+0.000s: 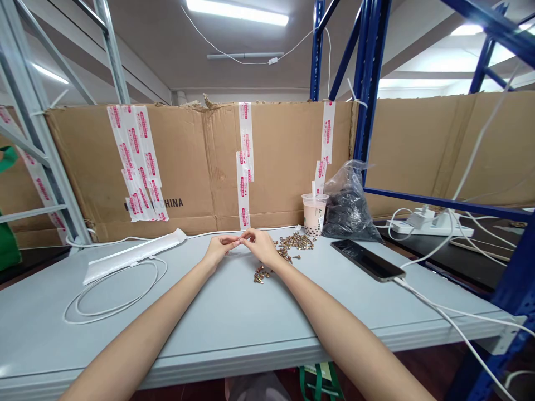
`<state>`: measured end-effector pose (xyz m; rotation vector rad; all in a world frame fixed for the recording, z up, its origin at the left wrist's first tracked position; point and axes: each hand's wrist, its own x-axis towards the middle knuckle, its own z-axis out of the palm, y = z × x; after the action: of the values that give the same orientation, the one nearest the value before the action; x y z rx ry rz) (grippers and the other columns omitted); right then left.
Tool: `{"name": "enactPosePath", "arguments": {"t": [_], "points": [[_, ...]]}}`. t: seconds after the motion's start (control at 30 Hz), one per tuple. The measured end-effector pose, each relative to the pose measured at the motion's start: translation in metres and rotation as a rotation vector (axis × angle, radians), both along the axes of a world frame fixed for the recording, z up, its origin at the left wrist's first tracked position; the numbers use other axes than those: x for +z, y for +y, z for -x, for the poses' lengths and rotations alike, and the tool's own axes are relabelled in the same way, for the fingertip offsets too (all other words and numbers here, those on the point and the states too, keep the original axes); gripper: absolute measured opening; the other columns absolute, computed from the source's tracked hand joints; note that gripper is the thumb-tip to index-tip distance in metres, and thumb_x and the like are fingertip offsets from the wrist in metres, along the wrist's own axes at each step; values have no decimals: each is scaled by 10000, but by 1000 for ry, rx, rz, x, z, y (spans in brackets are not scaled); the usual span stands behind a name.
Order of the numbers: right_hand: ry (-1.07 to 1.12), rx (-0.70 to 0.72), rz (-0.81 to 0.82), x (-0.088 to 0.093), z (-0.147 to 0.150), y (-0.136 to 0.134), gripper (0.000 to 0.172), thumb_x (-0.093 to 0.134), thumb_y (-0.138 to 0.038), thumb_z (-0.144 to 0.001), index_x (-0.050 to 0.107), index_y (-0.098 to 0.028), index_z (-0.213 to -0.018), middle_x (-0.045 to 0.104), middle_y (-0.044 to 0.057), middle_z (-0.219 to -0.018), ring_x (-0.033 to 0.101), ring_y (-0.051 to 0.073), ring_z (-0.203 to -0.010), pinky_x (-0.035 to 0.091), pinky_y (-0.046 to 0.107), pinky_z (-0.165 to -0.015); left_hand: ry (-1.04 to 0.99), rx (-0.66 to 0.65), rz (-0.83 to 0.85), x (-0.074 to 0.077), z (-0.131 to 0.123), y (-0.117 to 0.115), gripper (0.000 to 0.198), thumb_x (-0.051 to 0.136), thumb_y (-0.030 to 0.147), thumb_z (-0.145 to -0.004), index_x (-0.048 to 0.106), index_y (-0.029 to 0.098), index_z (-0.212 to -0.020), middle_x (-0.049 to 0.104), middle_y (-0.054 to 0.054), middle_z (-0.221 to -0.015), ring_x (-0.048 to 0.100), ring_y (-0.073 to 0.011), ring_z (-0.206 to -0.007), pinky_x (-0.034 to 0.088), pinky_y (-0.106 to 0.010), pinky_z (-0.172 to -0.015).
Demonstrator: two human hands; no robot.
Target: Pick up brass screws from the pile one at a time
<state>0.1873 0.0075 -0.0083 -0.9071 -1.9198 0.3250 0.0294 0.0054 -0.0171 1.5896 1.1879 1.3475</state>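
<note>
My left hand (pixel 220 248) and my right hand (pixel 258 245) meet fingertip to fingertip above the middle of the grey table (pixel 234 328). Both are closed in a pinch; whatever lies between the fingertips is too small to make out. Just right of my right hand spreads a pile of small brass-coloured screws (pixel 296 241), partly hidden behind that hand. A smaller cluster of the same metal pieces (pixel 261 274) lies nearer to me, beside my right wrist.
A bubble tea cup (pixel 313 214) and a clear bag of dark pieces (pixel 349 209) stand at the back right. Nearer lies a phone (pixel 368 260) with a white cable. At left are a long white packet (pixel 134 257) and a coiled cable (pixel 112 316). Cardboard (pixel 284 167) walls the back.
</note>
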Motion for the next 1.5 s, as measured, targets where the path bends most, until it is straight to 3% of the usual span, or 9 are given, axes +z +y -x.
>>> {"name": "enactPosePath", "arguments": {"t": [0.13, 0.23, 0.33, 0.47, 0.83, 1.0, 1.13, 1.33, 1.5], "points": [[199, 89, 176, -4, 4, 10, 117, 595, -255, -719, 646, -156, -754, 655, 27, -714, 549, 119, -616, 422, 251, -627, 20, -8, -81, 2, -1, 2, 363, 737, 391, -523, 685, 133, -773, 691, -86, -767, 548, -141, -594, 291, -212, -463], [324, 168, 313, -3, 5, 12, 92, 588, -217, -709, 622, -146, -756, 632, 18, -696, 524, 96, -551, 430, 240, -583, 89, 37, -211, 5, -2, 3, 269, 725, 347, -550, 691, 139, -717, 692, -81, -765, 574, -163, -673, 396, -251, -583], [340, 199, 386, -2, 5, 10, 41, 568, -176, -713, 581, -148, -740, 619, 6, -680, 482, 75, -489, 407, 220, -517, 180, 95, -300, 5, -1, 2, 214, 698, 318, -591, 695, 142, -712, 691, -69, -747, 569, -164, -689, 420, -282, -692], [300, 217, 441, -6, 5, 10, 10, 534, -165, -744, 529, -162, -753, 615, -8, -607, 466, 79, -468, 347, 194, -447, 311, 118, -343, 3, 1, 1, 192, 633, 312, -665, 696, 152, -752, 693, -58, -776, 574, -166, -687, 423, -283, -689], [390, 197, 465, -9, 9, 14, 101, 542, -136, -738, 489, -172, -816, 623, -30, -609, 528, 84, -489, 420, 219, -536, 441, 144, -426, 9, 2, -5, 171, 591, 322, -702, 677, 174, -712, 672, -44, -763, 557, -165, -689, 424, -265, -635], [346, 237, 478, -11, 10, 14, 30, 523, -175, -778, 500, -166, -794, 647, -1, -674, 579, 89, -579, 440, 214, -584, 454, 230, -466, 9, -3, -8, 184, 581, 335, -724, 672, 175, -735, 673, -51, -786, 560, -171, -731, 420, -264, -637], [288, 265, 407, -10, 8, 15, 81, 513, -224, -797, 545, -151, -783, 651, 20, -713, 595, 106, -669, 437, 225, -644, 435, 244, -499, 12, -5, -11, 191, 591, 346, -722, 669, 171, -736, 669, -50, -773, 552, -166, -724, 418, -250, -601], [161, 116, 255, -9, 0, 14, 137, 545, -264, -777, 596, -147, -727, 643, 14, -693, 572, 124, -684, 401, 243, -680, 478, 210, -493, 12, -4, -10, 180, 616, 350, -712, 666, 180, -744, 669, -43, -790, 546, -164, -724, 411, -250, -607], [120, 68, 232, -7, -3, 10, 119, 560, -257, -763, 597, -154, -715, 644, 5, -688, 564, 116, -667, 391, 236, -681, 537, 189, -501, 7, -4, -9, 158, 578, 328, -753, 655, 191, -741, 668, -30, -784, 531, -161, -715, 399, -259, -639]]}}
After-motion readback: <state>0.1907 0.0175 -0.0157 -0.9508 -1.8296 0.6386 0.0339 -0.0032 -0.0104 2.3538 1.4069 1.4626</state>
